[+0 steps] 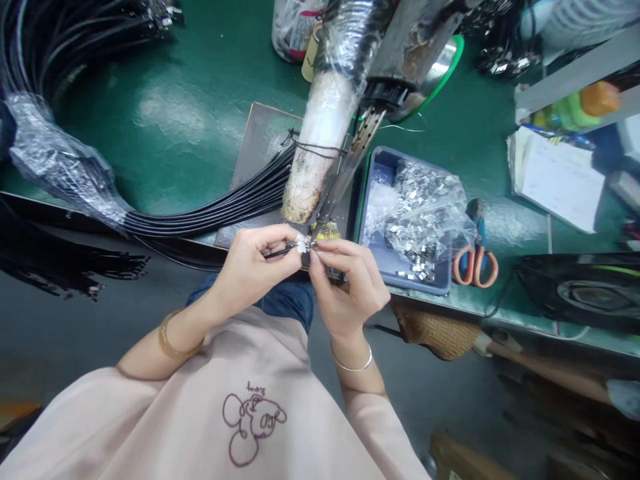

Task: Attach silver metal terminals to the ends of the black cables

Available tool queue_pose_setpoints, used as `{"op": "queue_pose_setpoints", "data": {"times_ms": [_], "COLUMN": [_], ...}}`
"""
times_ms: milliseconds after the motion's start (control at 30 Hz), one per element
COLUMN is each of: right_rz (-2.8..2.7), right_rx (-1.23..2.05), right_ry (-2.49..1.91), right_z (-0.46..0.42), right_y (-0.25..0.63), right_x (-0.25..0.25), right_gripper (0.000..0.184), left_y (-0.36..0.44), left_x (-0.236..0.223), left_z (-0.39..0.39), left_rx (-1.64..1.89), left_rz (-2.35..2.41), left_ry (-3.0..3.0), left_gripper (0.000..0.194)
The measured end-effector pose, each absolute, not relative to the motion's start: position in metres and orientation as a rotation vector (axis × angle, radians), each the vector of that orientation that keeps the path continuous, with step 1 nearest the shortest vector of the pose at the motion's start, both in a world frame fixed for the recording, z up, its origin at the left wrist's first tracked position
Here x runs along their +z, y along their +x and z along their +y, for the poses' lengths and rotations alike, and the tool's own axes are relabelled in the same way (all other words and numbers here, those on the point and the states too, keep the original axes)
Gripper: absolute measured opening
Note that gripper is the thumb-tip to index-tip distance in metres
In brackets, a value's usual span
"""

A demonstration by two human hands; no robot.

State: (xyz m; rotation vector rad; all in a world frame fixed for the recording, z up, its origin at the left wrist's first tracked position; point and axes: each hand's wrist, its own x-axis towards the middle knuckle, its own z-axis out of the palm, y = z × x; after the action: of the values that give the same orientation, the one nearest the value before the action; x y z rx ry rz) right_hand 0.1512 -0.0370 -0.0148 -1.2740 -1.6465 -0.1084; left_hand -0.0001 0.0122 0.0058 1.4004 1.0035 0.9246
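Note:
My left hand [253, 270] pinches a thin black cable [278, 253] close to its end. A small white piece [301, 244] shows at my left fingertips. My right hand [350, 283] is closed, thumb against fingers, on a small metal connector [311, 245] at the cable's end; its exact shape is partly hidden. The tip of a soldering iron [345, 175] points down right at the fingertips; contact cannot be made out. Beside it hangs a white, plastic-wrapped tube [320, 127]. A bundle of black cables [215, 212] lies just to the left.
A blue tray [400, 285] holds a plastic bag [430, 207] and loose silver metal parts. Orange-handled scissors [475, 263] lie right of it. More black cables [90, 267] hang over the table edge. A paper pad [557, 177] and a black fan-like device [585, 290] are farther right.

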Motion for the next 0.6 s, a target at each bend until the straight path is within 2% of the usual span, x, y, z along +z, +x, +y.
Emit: {"op": "queue_pose_setpoints", "data": {"times_ms": [600], "right_rz": [-1.684], "right_rx": [-0.153], "right_ry": [-1.269], "right_z": [-0.0399], "right_y": [0.1502], "right_x": [-0.0107], "right_gripper": [0.021], "left_y": [-0.0016], "left_x": [0.0083], "left_z": [0.0161], "left_rx": [0.885], "left_rz": [0.94], "left_ry": [1.353], "left_gripper": [0.012]}}
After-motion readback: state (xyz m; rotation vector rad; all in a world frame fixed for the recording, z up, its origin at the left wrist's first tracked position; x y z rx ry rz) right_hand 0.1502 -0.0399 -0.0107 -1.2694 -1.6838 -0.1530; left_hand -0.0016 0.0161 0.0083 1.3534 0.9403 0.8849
